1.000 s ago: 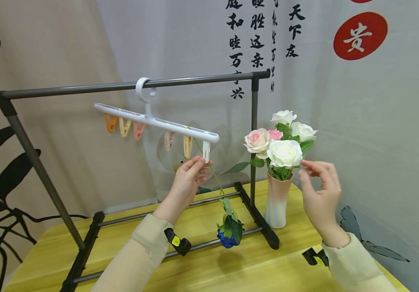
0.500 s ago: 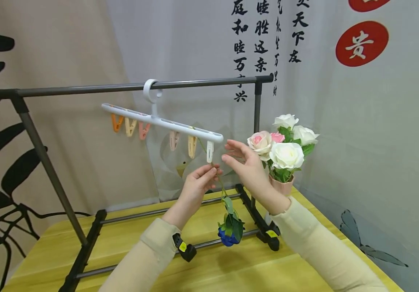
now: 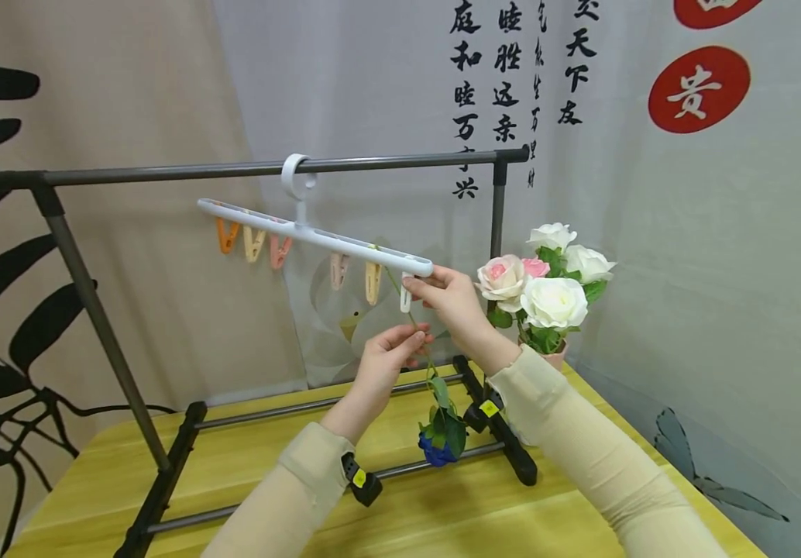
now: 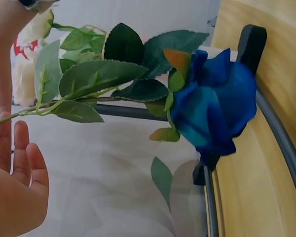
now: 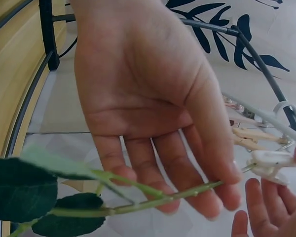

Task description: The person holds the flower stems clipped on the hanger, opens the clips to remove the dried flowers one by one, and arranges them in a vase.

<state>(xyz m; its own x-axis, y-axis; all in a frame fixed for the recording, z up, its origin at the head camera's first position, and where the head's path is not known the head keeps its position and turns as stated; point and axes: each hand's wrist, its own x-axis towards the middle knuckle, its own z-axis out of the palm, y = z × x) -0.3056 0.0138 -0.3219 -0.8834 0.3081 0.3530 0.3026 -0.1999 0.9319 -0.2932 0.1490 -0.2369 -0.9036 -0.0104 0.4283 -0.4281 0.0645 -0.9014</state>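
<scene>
A blue artificial rose [image 3: 438,449] hangs head down, its green stem [image 3: 431,358] running up toward the white hanger [image 3: 345,242]. My left hand [image 3: 381,363] pinches that stem between thumb and fingers, just below the white clothespin [image 3: 406,299]. At the hanger's right end, my right hand [image 3: 459,310] pinches the top of this clothespin. In the right wrist view, the stem [image 5: 197,190] reaches up to the white clothespin [image 5: 269,163]; whether it lies between the clothespin's jaws I cannot tell. The left wrist view shows the blue petals [image 4: 212,108] close up.
Several other clothespins hang along the hanger, among them a yellow one [image 3: 372,283] and an orange one [image 3: 226,235]. A dark metal rack [image 3: 205,170] carries the hanger above the wooden table [image 3: 372,535]. White and pink roses [image 3: 554,304] stand in a vase [image 3: 555,358] behind my right arm.
My right hand has moved left from beside the white roses to the white clothespin. My left hand has slid down from the clothespin's lower end onto the stem below it.
</scene>
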